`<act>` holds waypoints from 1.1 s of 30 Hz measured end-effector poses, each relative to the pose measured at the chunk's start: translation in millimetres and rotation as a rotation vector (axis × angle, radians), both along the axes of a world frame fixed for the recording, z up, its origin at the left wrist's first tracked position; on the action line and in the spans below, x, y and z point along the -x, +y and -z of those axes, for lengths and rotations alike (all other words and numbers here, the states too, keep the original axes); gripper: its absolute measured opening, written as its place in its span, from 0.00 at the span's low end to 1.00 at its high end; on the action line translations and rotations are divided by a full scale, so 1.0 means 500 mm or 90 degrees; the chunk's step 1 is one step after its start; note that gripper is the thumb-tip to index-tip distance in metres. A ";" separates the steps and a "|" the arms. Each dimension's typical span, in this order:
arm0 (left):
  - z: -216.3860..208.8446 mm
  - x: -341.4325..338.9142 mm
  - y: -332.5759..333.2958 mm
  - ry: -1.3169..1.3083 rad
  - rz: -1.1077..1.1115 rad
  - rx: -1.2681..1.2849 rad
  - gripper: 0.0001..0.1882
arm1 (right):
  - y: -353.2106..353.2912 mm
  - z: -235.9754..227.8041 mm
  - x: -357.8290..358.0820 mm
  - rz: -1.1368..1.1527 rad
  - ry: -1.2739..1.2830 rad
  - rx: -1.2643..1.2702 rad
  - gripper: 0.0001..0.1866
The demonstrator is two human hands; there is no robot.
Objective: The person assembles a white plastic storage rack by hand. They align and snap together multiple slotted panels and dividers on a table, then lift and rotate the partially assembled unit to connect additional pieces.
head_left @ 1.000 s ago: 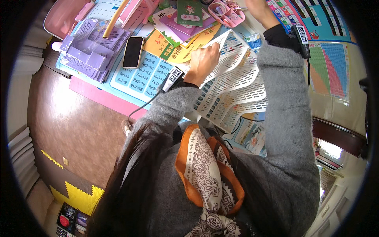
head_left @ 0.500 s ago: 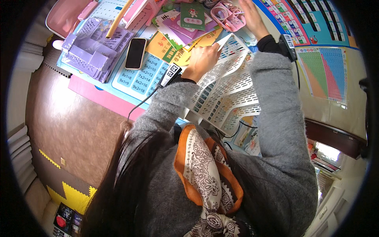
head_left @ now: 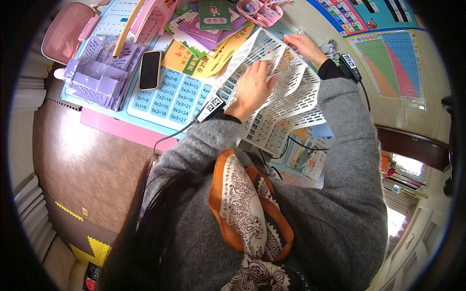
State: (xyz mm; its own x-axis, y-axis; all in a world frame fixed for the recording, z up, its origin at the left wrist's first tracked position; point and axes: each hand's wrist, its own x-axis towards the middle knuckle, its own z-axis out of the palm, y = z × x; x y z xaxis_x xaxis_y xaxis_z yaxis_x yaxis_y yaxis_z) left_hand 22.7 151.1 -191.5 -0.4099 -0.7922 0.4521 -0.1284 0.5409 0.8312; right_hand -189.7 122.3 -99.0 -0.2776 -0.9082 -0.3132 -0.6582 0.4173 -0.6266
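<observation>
A white perforated plastic file rack with several slanted panels stands on the table in front of me. My left hand is closed over one of its panels, thumb on the right side; the fingertips are partly hidden. Beyond the rack's far right edge, my right hand stretches its fingers leftward, slightly apart, with nothing visible in them. Small packets lie next to that hand. Black straps with small devices and cables circle both wrists.
Left of the rack are a phone, yellow papers, a green booklet and a stack of purple plastic panels. A pink case stands at the back. A dark cable runs by the rack's near side.
My right hand has come down from beside the pink case to the rack's far right edge. My left hand has shifted from the panel's top corner further onto the rack, whose panels now spread wider.
</observation>
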 end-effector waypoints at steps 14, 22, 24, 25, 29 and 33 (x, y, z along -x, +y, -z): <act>0.210 -0.052 0.044 -0.281 0.090 -0.238 0.23 | 0.018 -0.011 0.033 -0.117 -0.212 -0.325 0.29; 0.208 -0.041 0.047 -0.315 0.075 -0.247 0.23 | 0.038 0.049 -0.005 -0.202 0.285 -0.002 0.12; 0.202 -0.040 0.049 -0.331 0.065 -0.237 0.23 | 0.036 0.041 -0.011 -0.227 0.295 -0.021 0.10; 0.194 -0.048 0.044 -0.322 0.099 -0.214 0.25 | 0.038 0.030 -0.018 -0.219 0.252 0.000 0.09; 0.100 -0.127 0.038 -0.355 0.342 -0.225 0.34 | 0.061 -0.062 -0.074 -0.264 0.357 -0.031 0.10; -0.035 -0.317 -0.036 -0.089 0.678 -0.518 0.21 | 0.177 -0.222 -0.160 -0.257 0.362 0.080 0.15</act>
